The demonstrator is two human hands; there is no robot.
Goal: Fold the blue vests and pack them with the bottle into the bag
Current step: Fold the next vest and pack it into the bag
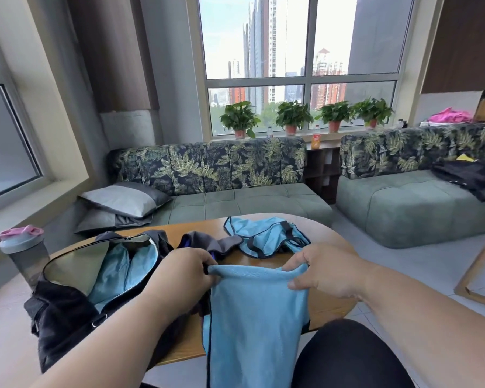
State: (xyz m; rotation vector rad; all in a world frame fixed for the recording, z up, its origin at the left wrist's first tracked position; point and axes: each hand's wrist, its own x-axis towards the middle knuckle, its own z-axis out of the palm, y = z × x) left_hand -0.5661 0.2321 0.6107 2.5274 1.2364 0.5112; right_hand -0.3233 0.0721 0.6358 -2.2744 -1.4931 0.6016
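A light blue vest (252, 326) with dark trim hangs from the wooden table's (328, 306) near edge toward my lap. My left hand (185, 271) pinches its top left corner and my right hand (317, 271) pinches its top right corner. A second blue vest (266, 236) lies crumpled at the table's far side. The black bag (67, 312) stands unzipped at the left, with blue fabric (123, 273) inside it. A grey shaker bottle (25, 256) with a pink lid stands upright left of the bag.
A grey cloth (207, 243) lies between the bag and the far vest. Behind the table are a leaf-print sofa (221, 175) with pillows (123, 200) and a green seat (403, 205) at the right. My dark-clothed knee (353, 357) is under the table edge.
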